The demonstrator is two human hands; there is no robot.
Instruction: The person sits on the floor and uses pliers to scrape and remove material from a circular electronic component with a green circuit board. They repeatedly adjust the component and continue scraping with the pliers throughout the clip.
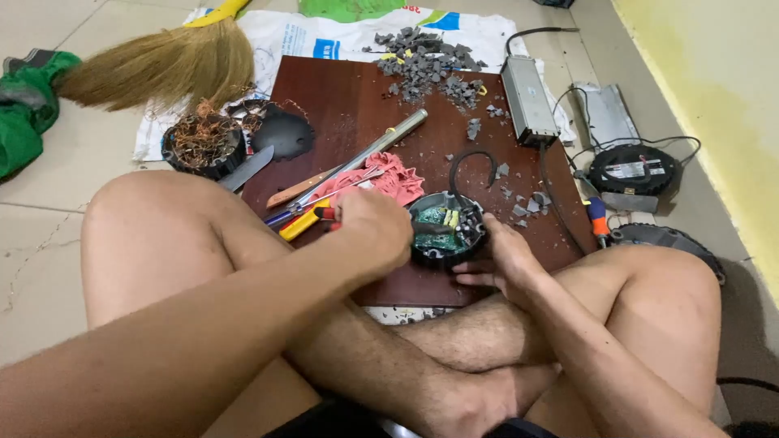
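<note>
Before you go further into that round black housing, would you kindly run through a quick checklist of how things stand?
1. Round black housing steadied by right hand: ok.
2. Housing rests on the dark wooden board: ok.
3. Left hand closed over a tool: ok, though its tip is hidden.
4. Circuit board exposed inside: ok.
5. Board around the housing free of grey debris: not ok, chips nearby.
6. Black cable detached: cannot tell.

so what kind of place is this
Probably a home floor used as a makeshift salvage spot: the person sits cross-legged on floor tiles, working over a wooden board beside a broom and a pile of grey broken bits.
</note>
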